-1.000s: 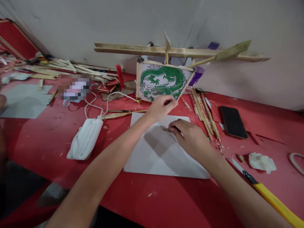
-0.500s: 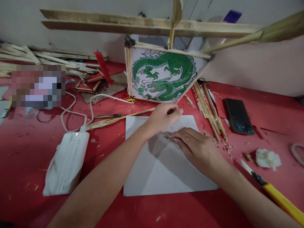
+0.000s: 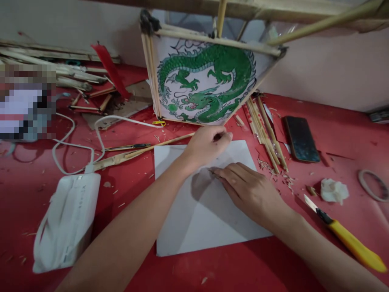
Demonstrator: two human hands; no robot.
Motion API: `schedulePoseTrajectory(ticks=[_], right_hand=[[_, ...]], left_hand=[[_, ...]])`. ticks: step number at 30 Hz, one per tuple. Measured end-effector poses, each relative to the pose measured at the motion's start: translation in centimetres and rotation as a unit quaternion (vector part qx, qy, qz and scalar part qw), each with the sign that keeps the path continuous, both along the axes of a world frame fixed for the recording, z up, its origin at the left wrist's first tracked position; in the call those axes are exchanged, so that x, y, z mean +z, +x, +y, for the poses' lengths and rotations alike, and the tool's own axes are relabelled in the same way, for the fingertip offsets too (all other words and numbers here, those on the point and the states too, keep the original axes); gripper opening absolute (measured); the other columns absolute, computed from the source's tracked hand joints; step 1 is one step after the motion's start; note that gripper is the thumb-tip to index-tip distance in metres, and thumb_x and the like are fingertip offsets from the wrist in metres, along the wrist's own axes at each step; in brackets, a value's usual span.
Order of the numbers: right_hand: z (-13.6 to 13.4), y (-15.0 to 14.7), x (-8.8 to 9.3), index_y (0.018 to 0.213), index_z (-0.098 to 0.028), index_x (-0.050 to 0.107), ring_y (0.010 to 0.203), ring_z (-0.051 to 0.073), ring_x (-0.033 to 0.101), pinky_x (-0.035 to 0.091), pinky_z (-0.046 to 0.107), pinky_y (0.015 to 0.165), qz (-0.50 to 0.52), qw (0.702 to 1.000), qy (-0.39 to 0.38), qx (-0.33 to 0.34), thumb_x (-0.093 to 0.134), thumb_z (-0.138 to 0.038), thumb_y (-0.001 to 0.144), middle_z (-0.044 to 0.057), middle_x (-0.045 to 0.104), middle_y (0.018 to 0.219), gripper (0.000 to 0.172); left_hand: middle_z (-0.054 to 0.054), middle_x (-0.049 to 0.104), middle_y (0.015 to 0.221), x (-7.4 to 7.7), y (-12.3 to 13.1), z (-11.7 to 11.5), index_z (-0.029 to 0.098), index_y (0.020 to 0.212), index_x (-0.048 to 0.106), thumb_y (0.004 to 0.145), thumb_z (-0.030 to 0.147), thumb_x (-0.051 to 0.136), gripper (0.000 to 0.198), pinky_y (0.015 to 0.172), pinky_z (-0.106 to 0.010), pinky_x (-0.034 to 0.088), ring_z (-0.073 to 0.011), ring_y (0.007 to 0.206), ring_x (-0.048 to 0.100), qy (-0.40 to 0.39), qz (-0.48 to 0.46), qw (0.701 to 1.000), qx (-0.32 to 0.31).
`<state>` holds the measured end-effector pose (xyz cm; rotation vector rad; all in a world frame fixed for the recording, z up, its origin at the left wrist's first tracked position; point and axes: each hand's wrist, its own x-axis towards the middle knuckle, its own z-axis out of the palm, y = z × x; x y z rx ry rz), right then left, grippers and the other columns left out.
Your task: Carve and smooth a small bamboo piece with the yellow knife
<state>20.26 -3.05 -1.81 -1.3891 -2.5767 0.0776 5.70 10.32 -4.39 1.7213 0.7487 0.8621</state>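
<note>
A white sheet (image 3: 194,227) lies on the red table beneath both hands. My left hand (image 3: 209,142) is curled over the sheet's far part with its fingers closed; whatever they hold is hidden. Lower and to the right, my right hand (image 3: 246,182) is closed in a pinch over the sheet. A small, thin, dark-pointed piece shows at its fingertips, too small to name. Just beyond the hands stands a bamboo-framed panel (image 3: 194,71) painted with a green dragon.
At right lie a yellow-handled knife (image 3: 349,239), crumpled tissue (image 3: 334,190), a tape roll (image 3: 373,185), a phone (image 3: 302,138) and bamboo sticks (image 3: 264,134). At left are a white power bank (image 3: 68,219) with a cable, a bamboo strip (image 3: 117,160) and a red candle (image 3: 111,71).
My view has tilted down and shifted slightly, so the lantern-like frame looks larger and nearer. Both hands keep nearly the same place on the sheet; the piece at my right fingertips shows less.
</note>
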Motion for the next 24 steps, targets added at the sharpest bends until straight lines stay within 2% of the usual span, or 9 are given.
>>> schedulePoseTrajectory(ticks=[6, 11, 16, 24], right_hand=[[-0.33, -0.87, 0.05, 0.124, -0.014, 0.062, 0.090, 0.022, 0.066, 0.052, 0.033, 0.068, -0.021, 1.000, -0.012, -0.018, 0.046, -0.013, 0.102, 0.010, 0.068, 0.100, 0.027], [-0.54, -0.96, -0.15, 0.130, -0.020, 0.062, 0.076, 0.016, 0.064, 0.044, 0.029, 0.053, -0.039, 0.998, -0.009, -0.040, 0.045, -0.013, 0.102, 0.007, 0.068, 0.103, 0.033], [-0.51, -0.74, -0.42, 0.129, -0.019, 0.061, 0.081, 0.016, 0.066, 0.047, 0.028, 0.058, -0.014, 0.999, -0.018, -0.033, 0.044, -0.012, 0.103, 0.007, 0.068, 0.103, 0.032], [-0.73, -0.77, -0.17, 0.123, -0.017, 0.065, 0.072, 0.014, 0.062, 0.050, 0.029, 0.062, 0.022, 0.998, -0.060, -0.007, 0.040, -0.020, 0.108, 0.004, 0.063, 0.091, 0.029]], left_hand=[[0.002, 0.032, 0.061, -0.10, 0.13, 0.00, 0.020, 0.061, 0.031, 0.094, 0.031, 0.051, 0.040, 0.061, -0.035, 0.024, -0.0126, 0.061, 0.032, 0.027, -0.006, 1.000, 0.002], [0.001, 0.031, 0.060, -0.22, 0.30, 0.06, 0.021, 0.059, 0.030, 0.094, 0.025, 0.053, 0.043, 0.062, -0.035, 0.025, -0.0138, 0.062, 0.032, 0.040, -0.008, 0.999, 0.009], [0.000, 0.031, 0.061, -0.37, 0.42, 0.07, 0.020, 0.058, 0.030, 0.094, 0.025, 0.054, 0.043, 0.062, -0.035, 0.025, -0.0139, 0.062, 0.032, 0.048, -0.008, 0.999, 0.012], [0.000, 0.030, 0.062, -0.31, 0.33, 0.04, 0.020, 0.059, 0.029, 0.094, 0.025, 0.052, 0.042, 0.063, -0.036, 0.024, -0.0138, 0.063, 0.032, 0.051, 0.002, 0.998, 0.019]])
